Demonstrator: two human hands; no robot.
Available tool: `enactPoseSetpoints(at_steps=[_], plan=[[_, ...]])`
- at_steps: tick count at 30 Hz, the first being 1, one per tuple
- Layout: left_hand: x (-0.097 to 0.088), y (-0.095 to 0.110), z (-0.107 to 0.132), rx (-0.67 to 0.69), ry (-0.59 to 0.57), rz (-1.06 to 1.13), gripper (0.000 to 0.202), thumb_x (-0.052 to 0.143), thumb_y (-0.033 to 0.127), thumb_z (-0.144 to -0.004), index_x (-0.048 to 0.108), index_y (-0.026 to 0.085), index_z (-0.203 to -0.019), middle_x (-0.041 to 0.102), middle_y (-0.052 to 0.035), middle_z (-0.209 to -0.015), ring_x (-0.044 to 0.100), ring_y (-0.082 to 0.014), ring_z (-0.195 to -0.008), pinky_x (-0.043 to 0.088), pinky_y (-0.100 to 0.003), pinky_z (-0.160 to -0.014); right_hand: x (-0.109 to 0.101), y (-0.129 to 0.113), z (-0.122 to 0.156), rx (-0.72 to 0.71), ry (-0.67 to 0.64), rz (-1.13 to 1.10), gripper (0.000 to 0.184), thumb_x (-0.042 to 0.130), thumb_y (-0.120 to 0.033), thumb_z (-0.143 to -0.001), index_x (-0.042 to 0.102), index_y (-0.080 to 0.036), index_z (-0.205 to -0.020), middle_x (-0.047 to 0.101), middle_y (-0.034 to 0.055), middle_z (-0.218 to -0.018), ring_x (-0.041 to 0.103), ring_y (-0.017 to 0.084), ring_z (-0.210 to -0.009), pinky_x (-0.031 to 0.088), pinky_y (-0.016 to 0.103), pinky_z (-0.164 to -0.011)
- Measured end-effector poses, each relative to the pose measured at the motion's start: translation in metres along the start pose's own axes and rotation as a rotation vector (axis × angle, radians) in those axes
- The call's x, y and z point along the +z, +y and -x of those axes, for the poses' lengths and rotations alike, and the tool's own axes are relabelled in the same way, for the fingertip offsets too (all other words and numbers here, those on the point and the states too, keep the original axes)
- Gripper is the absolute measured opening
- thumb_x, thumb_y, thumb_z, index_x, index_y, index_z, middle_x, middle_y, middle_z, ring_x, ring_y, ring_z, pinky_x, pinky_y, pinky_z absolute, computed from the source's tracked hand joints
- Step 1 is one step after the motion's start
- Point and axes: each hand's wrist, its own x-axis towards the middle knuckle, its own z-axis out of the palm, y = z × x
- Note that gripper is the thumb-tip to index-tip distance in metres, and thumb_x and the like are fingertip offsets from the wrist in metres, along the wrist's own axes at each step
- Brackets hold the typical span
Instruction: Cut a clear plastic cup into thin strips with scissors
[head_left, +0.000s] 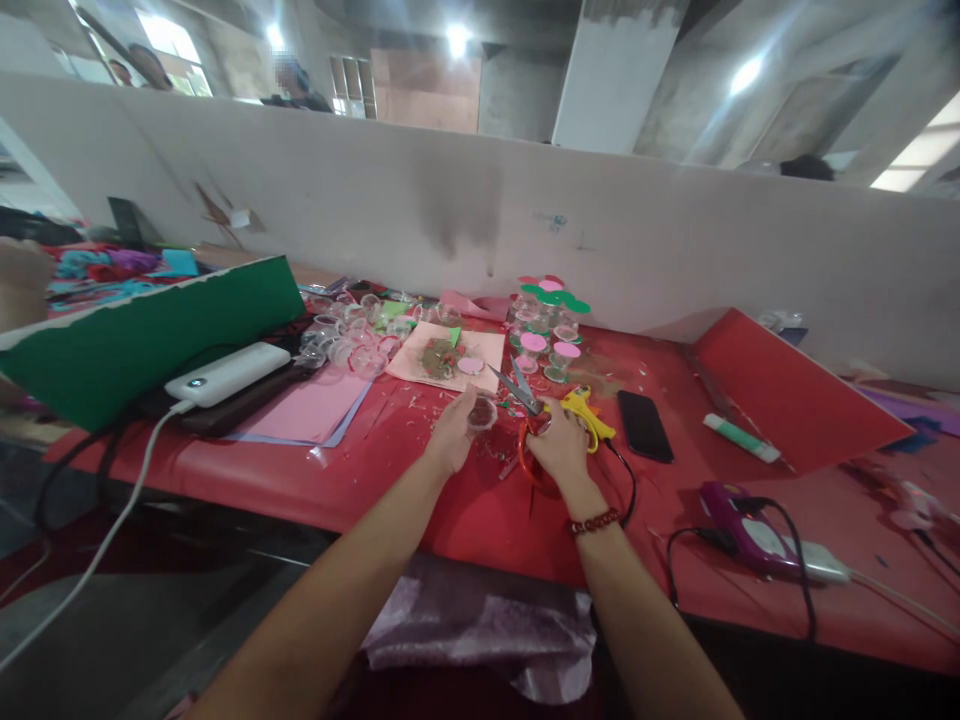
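Note:
My left hand point(450, 435) grips a small clear plastic cup point(481, 413) at its rim, in the middle of the table near the front. Just to its right, my right hand point(559, 440) is closed around scissors point(517, 388) whose blades are spread and point up and to the left. The blades are apart from the cup. A yellow glue gun point(587, 415) lies right beside my right hand. Beyond my hands, a pink paper disc point(471, 366) lies on a peach sheet point(405, 358) with scraps. Clear cups topped with pink discs point(533, 342) stand behind the scissors.
Clear cups point(352, 335) are heaped at the back left, near a white power bank point(227, 374) and pink sheets point(311, 405). Rightward lie a black phone point(645, 425), a glue tube point(741, 438) and a purple power strip point(757, 535). Green point(157, 330) and red point(799, 395) boards stand at the sides.

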Motion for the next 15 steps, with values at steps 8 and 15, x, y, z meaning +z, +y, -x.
enactPoseSetpoints(at_steps=[8,15], plan=[[0.005,-0.005,0.001,0.051,0.066,-0.139,0.046,0.062,0.060,-0.073,0.069,0.015,-0.079,0.063,-0.0033,-0.070,0.055,-0.0119,-0.065,0.042,-0.023,-0.059,0.007,0.005,-0.004,-0.033,0.041,-0.070,0.048,0.061,-0.033,-0.073,0.056,-0.026,-0.120,0.064,0.0070,-0.102,0.055,0.025,-0.100,0.038,0.038,-0.089],[0.020,0.022,-0.013,-0.002,0.133,-0.016,0.043,0.064,0.060,-0.070,0.067,0.016,-0.074,0.059,-0.0036,-0.066,0.053,-0.0106,-0.058,0.040,-0.022,-0.053,0.008,0.008,-0.005,-0.063,0.043,-0.099,0.046,0.062,-0.029,-0.072,0.056,-0.025,-0.118,0.065,0.0051,-0.100,0.056,0.023,-0.098,0.039,0.036,-0.088]])
